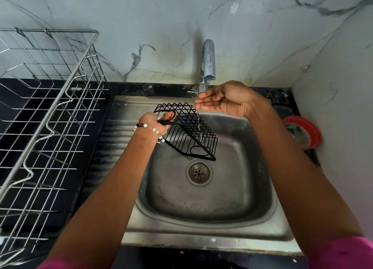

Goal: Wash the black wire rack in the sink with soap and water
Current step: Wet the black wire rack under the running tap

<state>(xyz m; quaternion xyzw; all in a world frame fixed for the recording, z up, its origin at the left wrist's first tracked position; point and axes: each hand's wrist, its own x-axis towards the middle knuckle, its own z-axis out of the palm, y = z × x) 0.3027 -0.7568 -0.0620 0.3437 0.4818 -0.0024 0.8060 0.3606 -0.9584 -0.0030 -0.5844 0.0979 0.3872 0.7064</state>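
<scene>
The black wire rack (191,133) hangs tilted over the steel sink (203,214). My left hand (155,121), with a bead bracelet at the wrist, grips the rack by a loop at its upper left end. My right hand (222,100) is held flat and cupped under the chrome tap (207,63), fingers straight and pointing left. A thin stream of water runs off those fingers and falls through the rack's wires toward the basin. The round drain (199,173) lies just below the rack's lower corner.
A large silver wire dish drainer (46,115) fills the black counter on the left, beside the sink's ribbed draining board (119,135). A red round container (304,133) sits on the counter at the right, against the wall. Marble-patterned wall stands behind the tap.
</scene>
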